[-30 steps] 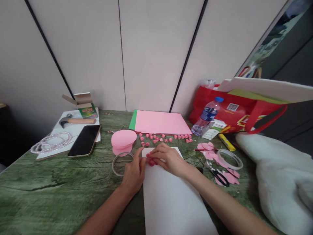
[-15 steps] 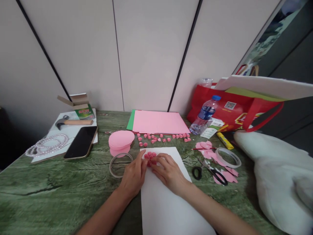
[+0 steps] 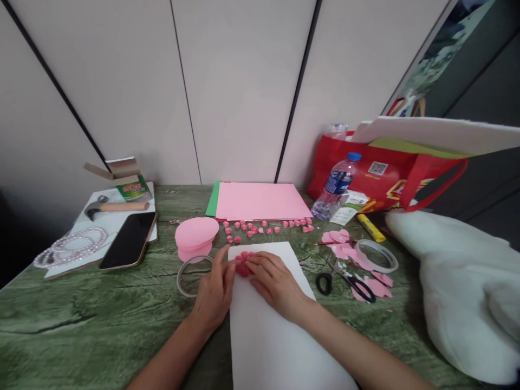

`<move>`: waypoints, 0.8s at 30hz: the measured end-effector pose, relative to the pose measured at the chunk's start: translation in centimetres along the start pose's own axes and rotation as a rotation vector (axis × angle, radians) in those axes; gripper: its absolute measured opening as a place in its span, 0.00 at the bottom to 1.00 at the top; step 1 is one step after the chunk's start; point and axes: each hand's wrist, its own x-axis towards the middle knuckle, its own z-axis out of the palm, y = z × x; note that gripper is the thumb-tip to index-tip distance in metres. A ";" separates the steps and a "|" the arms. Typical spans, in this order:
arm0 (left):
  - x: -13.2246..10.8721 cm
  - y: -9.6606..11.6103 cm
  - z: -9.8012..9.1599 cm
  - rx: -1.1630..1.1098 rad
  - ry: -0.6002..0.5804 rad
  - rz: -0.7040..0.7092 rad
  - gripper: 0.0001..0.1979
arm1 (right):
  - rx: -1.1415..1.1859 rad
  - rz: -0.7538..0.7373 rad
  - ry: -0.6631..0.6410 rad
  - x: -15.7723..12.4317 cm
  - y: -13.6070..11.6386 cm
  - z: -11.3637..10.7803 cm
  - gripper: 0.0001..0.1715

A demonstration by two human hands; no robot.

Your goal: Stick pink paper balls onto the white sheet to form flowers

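Note:
A cluster of small pink rolled paper roses [image 3: 242,265] sits near the top of a white sheet [image 3: 264,330]. My right hand [image 3: 280,281] reaches over the cluster from the right, fingers stretched and resting on the roses, partly covering them. At the sheet's upper left edge is my left hand [image 3: 215,284], its index finger raised and apart from the thumb, the fingertips beside the cluster. Nothing shows in its grasp. More loose pink paper roses [image 3: 249,231] lie in rows beyond the sheet.
To the left are pink paper circles [image 3: 195,234], a tape roll [image 3: 181,277], a phone [image 3: 129,241], beads [image 3: 77,244] and a hammer [image 3: 122,206]. At right lie scissors [image 3: 357,288], another tape roll [image 3: 393,262], a glue stick [image 3: 371,227], a bottle [image 3: 336,184] and a red bag [image 3: 390,179].
My left hand has drawn slightly away from the rose cluster, its index finger lifting. My right fingers have flattened over the roses. The whole view has shifted a little.

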 end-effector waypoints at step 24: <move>0.0 0.1 0.1 -0.006 -0.020 -0.017 0.20 | -0.018 0.080 -0.079 -0.1 0.6 0.2 0.23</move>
